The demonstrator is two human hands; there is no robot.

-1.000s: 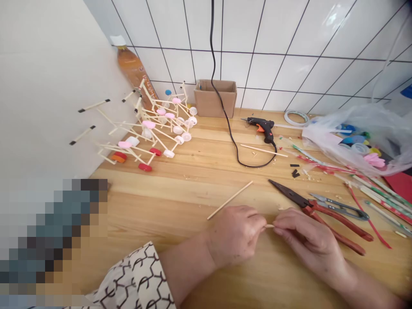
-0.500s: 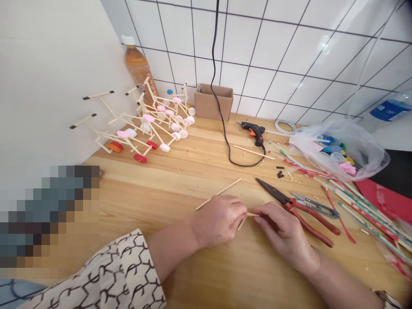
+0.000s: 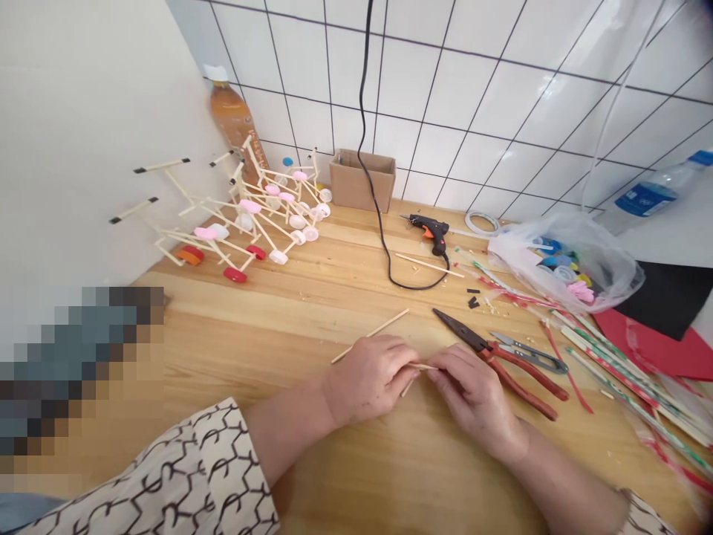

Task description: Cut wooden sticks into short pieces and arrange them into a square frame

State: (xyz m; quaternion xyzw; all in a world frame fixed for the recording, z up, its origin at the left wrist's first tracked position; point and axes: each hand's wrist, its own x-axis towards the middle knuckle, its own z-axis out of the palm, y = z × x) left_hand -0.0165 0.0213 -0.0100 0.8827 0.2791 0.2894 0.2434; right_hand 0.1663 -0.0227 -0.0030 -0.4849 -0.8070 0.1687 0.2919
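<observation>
Short wooden stick (image 3: 423, 366) sits pinched between the closed fingertips of the left hand (image 3: 368, 379) and right hand (image 3: 473, 397), while a wheeled stick-and-bottle-cap frame (image 3: 250, 206) stands built at the wooden workbench's (image 3: 312, 312) far left corner.

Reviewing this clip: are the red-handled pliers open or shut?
Shut: the red-handled pliers lie with their pointed jaws meeting in one tip.

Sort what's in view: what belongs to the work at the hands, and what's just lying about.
In use: left hand, right hand, short wooden stick pinched between them.

Lying about: long wooden stick, red-handled pliers, hot glue gun, stick-and-cap model, plastic bag of caps.
</observation>
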